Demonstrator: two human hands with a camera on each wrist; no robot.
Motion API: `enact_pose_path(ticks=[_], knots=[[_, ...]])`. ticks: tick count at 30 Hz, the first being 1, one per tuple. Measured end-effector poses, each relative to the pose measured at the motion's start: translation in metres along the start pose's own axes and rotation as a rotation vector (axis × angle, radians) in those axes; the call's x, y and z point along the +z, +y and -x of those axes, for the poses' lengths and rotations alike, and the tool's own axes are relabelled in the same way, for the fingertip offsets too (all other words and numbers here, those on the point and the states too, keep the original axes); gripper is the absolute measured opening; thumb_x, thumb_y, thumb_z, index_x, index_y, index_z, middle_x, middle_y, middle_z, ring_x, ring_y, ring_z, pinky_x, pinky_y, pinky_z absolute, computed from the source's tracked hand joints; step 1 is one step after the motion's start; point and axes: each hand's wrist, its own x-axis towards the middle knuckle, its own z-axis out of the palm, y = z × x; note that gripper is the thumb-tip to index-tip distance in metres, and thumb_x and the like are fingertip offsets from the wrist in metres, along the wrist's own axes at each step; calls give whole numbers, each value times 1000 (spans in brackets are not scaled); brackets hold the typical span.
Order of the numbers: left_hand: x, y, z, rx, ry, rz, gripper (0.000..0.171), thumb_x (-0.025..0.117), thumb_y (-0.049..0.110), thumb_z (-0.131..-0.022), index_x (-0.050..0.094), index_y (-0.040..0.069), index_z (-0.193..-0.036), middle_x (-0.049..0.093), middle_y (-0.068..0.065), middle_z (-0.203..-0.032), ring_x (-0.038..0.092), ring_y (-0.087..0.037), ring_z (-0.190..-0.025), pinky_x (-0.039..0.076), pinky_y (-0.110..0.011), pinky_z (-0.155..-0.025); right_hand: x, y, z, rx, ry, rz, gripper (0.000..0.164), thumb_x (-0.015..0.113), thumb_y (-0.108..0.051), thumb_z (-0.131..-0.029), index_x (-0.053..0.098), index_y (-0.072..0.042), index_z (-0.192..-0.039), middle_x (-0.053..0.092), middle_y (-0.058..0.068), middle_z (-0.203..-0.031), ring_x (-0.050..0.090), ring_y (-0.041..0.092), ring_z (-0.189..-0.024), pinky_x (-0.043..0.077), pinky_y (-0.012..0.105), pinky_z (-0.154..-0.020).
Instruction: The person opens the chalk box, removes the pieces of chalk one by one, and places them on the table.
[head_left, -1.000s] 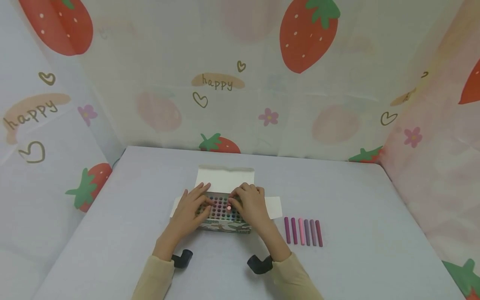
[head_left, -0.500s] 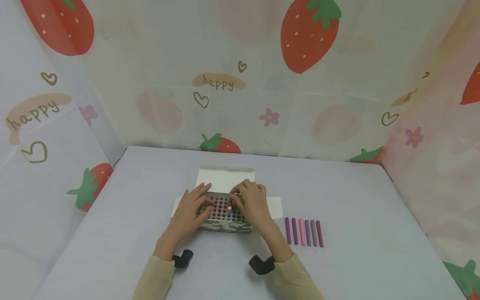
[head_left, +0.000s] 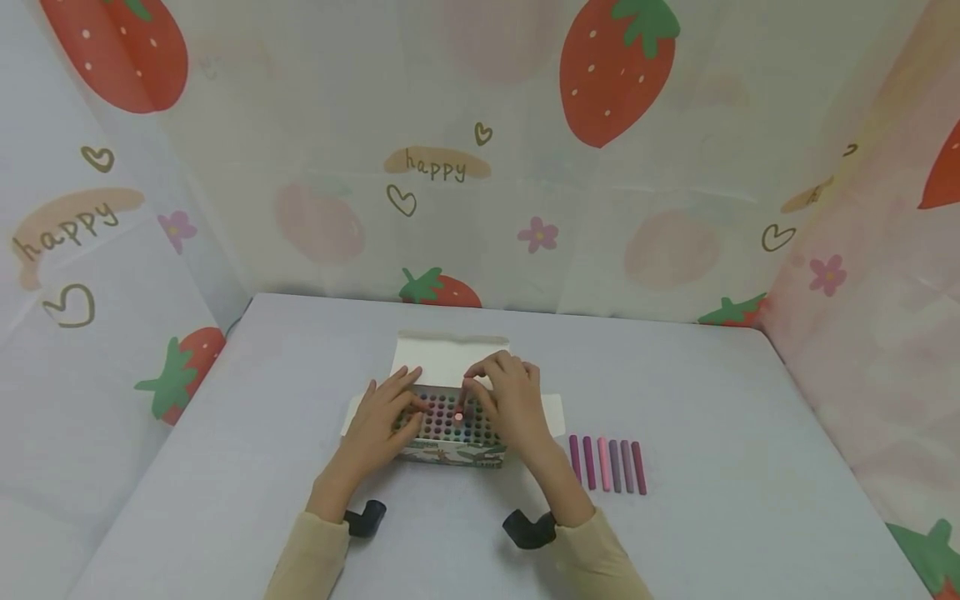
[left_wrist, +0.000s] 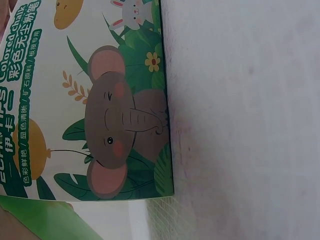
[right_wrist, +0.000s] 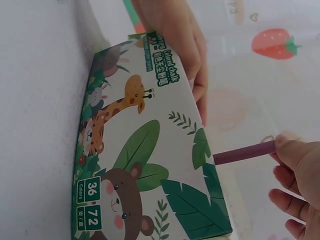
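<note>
A printed cardboard box of coloured chalk (head_left: 450, 452) stands on the table, its rows of stick ends facing up. My right hand (head_left: 516, 407) is above the box's right half, pinching the top of a mauve chalk stick (right_wrist: 245, 152) between thumb and fingertip. Much of that stick shows above the box edge in the right wrist view, and its lower end is hidden by the box. A pale pink chalk end (head_left: 459, 417) shows brightly among the rows. My left hand (head_left: 378, 421) rests over the box's left part, fingers spread; the right wrist view shows it (right_wrist: 175, 37) at the box's far end.
Several pink, purple and mauve chalk sticks (head_left: 603, 463) lie side by side on the white table (head_left: 720, 417), right of the box. The box's white lid flap (head_left: 442, 358) stands open behind, and a side flap (head_left: 553, 415) sticks out right. A strawberry-print cloth (head_left: 337, 125) surrounds the table.
My right hand has risen and shifted slightly right, drawing the mauve chalk stick further up out of the box. The left hand has stayed in place.
</note>
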Motion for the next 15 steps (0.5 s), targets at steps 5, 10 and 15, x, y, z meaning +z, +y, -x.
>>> enact_pose_path(ticks=[5,10,15], knots=[[0,-1,0,2,-1,-3,8,58,19,-88,65,19,-90,41,-5,-144,29,-29,-137,14,-66,-106,-7,-2,-1,-1,23,-28,13,59,-29,-91,65,-19,-95,58,-2,-95,53,16,-95,35,46,-95],[1,-2,0,6,-1,-1,8,58,19,-89,65,19,-90,40,-4,-145,28,-28,-138,14,-66,-106,-14,0,0,-17,69,-45,12,60,-28,-90,64,-18,-95,58,-1,-94,53,16,-94,35,46,-93],[3,-3,0,9,1,1,7,58,19,-88,65,20,-90,40,-4,-145,27,-27,-138,13,-66,-106,-20,8,4,-17,103,-55,14,58,-29,-91,63,-16,-94,57,0,-95,53,18,-95,34,46,-92]])
